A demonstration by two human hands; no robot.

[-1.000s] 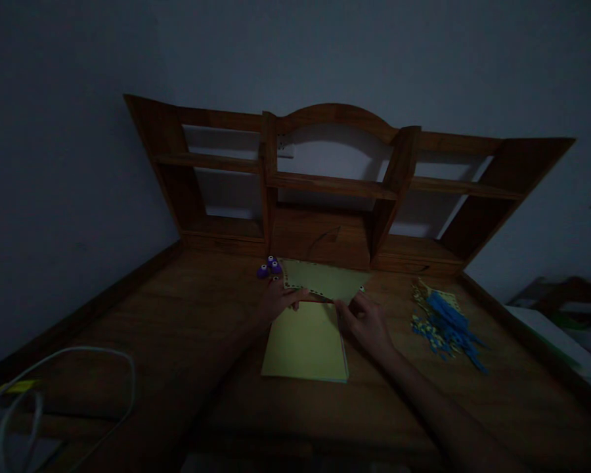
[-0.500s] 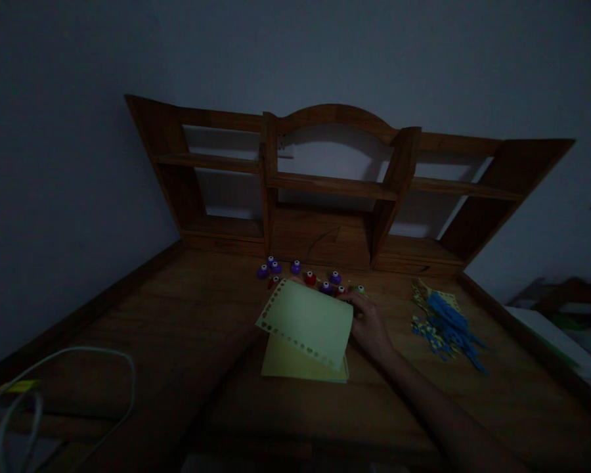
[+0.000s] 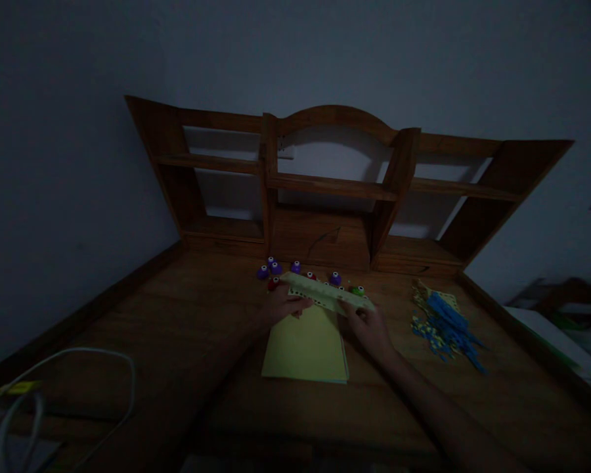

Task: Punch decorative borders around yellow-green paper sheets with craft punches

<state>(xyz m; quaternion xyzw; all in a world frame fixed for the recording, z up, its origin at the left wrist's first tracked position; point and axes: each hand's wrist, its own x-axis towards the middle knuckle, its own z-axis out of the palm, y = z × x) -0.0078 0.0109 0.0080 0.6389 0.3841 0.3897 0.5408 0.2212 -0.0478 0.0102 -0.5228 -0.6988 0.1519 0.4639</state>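
Note:
A pale yellow-green sheet of paper point(image 3: 329, 290) with small shapes punched along its edges is raised and tilted, so I see it nearly edge-on. My left hand point(image 3: 278, 307) is closed at the sheet's left end. At its right end, my right hand point(image 3: 369, 328) pinches the lower edge. Beneath lies a small stack of yellow paper point(image 3: 303, 351) flat on the desk. Just behind the sheet stand several small craft punches: purple ones point(image 3: 295, 267), red ones point(image 3: 273, 284) and a green one point(image 3: 358, 291). The sheet partly hides some of them.
The wooden desk point(image 3: 217, 315) carries a wooden shelf unit point(image 3: 325, 184) along its back. To the right lies a heap of blue strips point(image 3: 448, 322) with yellow paper bits point(image 3: 431, 332). A white cable point(image 3: 93, 350) loops at the front left. The room is dim.
The sheet has swung up and away from me, from facing me broadly to nearly edge-on, uncovering the stack. My left hand has come into view from behind it.

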